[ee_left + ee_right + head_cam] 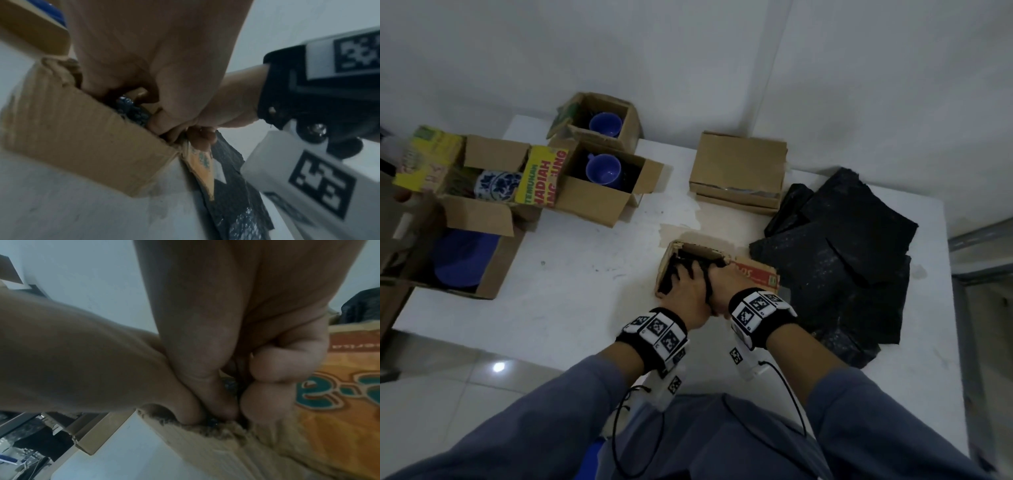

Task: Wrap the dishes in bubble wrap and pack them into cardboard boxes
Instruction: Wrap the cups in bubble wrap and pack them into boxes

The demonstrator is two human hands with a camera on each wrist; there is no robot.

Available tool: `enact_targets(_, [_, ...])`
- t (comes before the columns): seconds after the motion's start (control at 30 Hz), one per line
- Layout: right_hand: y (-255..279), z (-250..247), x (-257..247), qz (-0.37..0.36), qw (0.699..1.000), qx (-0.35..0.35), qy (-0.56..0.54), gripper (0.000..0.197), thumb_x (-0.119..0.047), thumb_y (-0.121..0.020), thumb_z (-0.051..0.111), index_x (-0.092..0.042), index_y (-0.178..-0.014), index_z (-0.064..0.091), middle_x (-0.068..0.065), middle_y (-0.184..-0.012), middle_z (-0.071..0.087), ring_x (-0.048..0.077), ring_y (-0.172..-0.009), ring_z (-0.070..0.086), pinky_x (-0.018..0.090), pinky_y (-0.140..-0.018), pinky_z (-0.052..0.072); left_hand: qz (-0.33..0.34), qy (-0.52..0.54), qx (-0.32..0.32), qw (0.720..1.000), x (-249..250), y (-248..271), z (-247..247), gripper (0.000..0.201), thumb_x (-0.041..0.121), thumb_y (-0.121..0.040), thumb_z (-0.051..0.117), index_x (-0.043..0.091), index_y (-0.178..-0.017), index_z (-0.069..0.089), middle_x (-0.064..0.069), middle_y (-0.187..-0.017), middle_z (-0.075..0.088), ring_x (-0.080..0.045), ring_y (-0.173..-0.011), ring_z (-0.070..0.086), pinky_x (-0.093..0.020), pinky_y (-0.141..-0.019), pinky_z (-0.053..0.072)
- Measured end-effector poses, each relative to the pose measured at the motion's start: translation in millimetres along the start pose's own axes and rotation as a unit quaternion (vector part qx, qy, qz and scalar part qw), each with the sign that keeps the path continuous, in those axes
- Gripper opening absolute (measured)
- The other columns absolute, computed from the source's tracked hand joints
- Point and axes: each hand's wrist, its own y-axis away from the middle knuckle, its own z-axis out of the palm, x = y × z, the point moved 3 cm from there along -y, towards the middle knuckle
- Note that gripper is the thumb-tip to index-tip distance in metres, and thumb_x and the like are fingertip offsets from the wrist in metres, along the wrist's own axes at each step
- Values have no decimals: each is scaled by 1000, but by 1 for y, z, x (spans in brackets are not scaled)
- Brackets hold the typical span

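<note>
Hands: left hand point(686, 287) and right hand point(723, 281) side by side, fingers point(273, 368) curled, pressing black bubble-wrapped bundle point(671, 274) into small torn-rimmed brown cardboard box point(68, 133) | Box: on white surface point(571, 294), near edge | Spare black bubble wrap sheets point(842, 260): just right of box | Blue cups point(604, 171): unwrapped, in open cardboard boxes, far left.

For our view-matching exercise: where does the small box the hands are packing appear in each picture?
Head: small box, centre, beside the black wrap.
Left wrist: small box, left and centre, plain side.
Right wrist: small box, lower right, printed orange flap.
Shared landmark: black bubble wrap.
</note>
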Motion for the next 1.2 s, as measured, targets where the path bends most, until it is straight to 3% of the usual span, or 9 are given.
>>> enact_targets(0.13, [0, 1, 5, -3, 999, 5, 33, 38, -17, -87, 65, -6, -121, 52, 14, -109, 63, 30, -92, 63, 33, -66, 48, -27, 49, 12, 998, -2, -3, -1, 104, 28, -87, 68, 6, -154, -8, -23, -158, -1, -42, -146, 14, -54, -112, 33])
enact_targets(0.27, [-2, 4, 7, -10, 998, 25, 60, 50, -23, -86, 68, -4, -128, 48, 16, -114, 62, 32, -99, 62, 33, -66, 44, -47, 32, 8, 998, 0, -10, -9, 111, 36, -82, 75, 6, -155, -3, -21, -157, 9, -39, -146, 13, -55, -112, 33])
enact_targets(0.5, [-9, 10, 8, -24, 997, 34, 68, 61, -29, -87, 67, -1, -134, 40, 15, -116, 63, 32, -106, 59, 32, -70, 42, -64, -118, 34, 990, 14, -20, -16, 88, 37, -89, 65, -6, -148, 17, -25, -147, 33, -41, -135, 33, -44, -108, 40])
enact_targets(0.6, [-11, 12, 8, -21, 997, 34, 63, 64, -30, -87, 67, -1, -136, 38, 15, -119, 62, 33, -113, 55, 34, -78, 46, -59, -189, 32, 980, 18, -24, -17, 76, 36, -93, 58, -7, -145, 23, -25, -144, 35, -42, -134, 34, -44, -105, 43])
enact_targets(0.77, [-12, 10, 7, -7, 999, 20, 38, 52, -28, -87, 65, -5, -129, 44, 16, -123, 58, 34, -117, 52, 40, -89, 49, -55, -240, 18, 969, 18, -31, -19, 59, 28, -99, 47, -2, -146, 28, -26, -143, 34, -43, -132, 34, -47, -97, 50])
enact_targets(0.93, [-17, 10, 6, 10, 1000, 16, 24, 44, -36, -93, 56, -12, -130, 52, 11, -125, 61, 31, -115, 56, 39, -91, 49, -2, -285, 27, 958, 25, -29, -36, 51, 14, -101, 43, -5, -146, 28, -31, -147, 29, -43, -129, 45, -46, -101, 49])
enact_targets(1.07, [-16, 14, 6, 16, 999, 22, 45, 45, -43, -93, 55, -13, -127, 55, 10, -126, 61, 30, -117, 55, 38, -95, 47, 69, -327, 44, 942, 23, -28, -33, 49, 23, -96, 53, 2, -138, 41, -21, -139, 47, -35, -125, 51, -41, -103, 45])
enact_targets(1.2, [-13, 15, 6, 20, 998, 39, 49, 47, -33, -94, 55, -10, -134, 45, 12, -126, 59, 31, -116, 54, 38, -90, 49, 111, -245, 1, 963, 12, -40, -33, 49, 31, -90, 63, 6, -129, 48, -14, -129, 58, -29, -113, 62, -39, -96, 52])
